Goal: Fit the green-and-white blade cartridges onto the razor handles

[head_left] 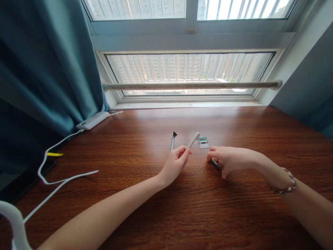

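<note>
My left hand (174, 162) is closed in a pinch on a small cream-coloured brush (193, 140), holding it tilted up and to the right above the wooden table (145, 194). Just left of it a razor handle (172, 140) with a dark head lies on the wood. A clear pack of green razor cartridges (203, 142) lies beyond the brush tip. My right hand (229, 160) rests on the table with fingers curled over a small black object (214, 164), touching it. A beaded bracelet (286, 184) is on that wrist.
A white power bank (92, 120) sits at the back left, with a white cable (57, 166) trailing toward the front left edge. A teal curtain (47, 66) hangs on the left. A window and sill run behind the table.
</note>
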The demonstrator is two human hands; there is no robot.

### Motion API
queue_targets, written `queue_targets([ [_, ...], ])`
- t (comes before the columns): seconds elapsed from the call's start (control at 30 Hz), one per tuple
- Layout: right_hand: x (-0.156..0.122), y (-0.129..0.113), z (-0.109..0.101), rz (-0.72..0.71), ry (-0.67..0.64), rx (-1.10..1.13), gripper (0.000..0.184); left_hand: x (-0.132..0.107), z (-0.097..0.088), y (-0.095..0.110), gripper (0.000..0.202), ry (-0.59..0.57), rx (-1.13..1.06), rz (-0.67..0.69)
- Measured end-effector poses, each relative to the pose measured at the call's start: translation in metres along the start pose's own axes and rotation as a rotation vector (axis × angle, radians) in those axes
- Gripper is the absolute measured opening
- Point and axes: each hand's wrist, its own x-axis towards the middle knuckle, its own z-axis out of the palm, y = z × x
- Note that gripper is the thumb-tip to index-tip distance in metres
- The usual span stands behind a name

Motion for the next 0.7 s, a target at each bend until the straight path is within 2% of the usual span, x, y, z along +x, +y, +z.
queue_targets([
  [0.13,0.007,0.000,0.012,-0.062,0.013,-0.142,0.038,-0.001,0.000,0.000,0.028,0.003,-0.002,-0.001],
  [0.23,0.014,0.002,0.012,-0.091,-0.012,-0.063,0.028,-0.001,0.001,0.000,0.028,0.002,-0.035,0.000],
  [0.33,0.015,0.000,0.008,-0.068,0.065,0.043,0.025,-0.001,0.002,0.002,0.027,-0.015,-0.104,-0.031],
  [0.4,0.013,-0.002,0.006,-0.030,0.110,0.034,0.022,-0.001,0.002,0.003,0.027,-0.013,-0.132,-0.061],
  [0.57,0.004,-0.008,0.003,0.145,-0.046,-0.130,0.023,0.000,0.001,0.001,0.028,0.001,-0.108,-0.069],
  [0.7,0.003,-0.010,0.004,0.146,-0.067,-0.159,0.008,-0.001,0.001,-0.001,0.028,0.004,-0.070,-0.055],
])
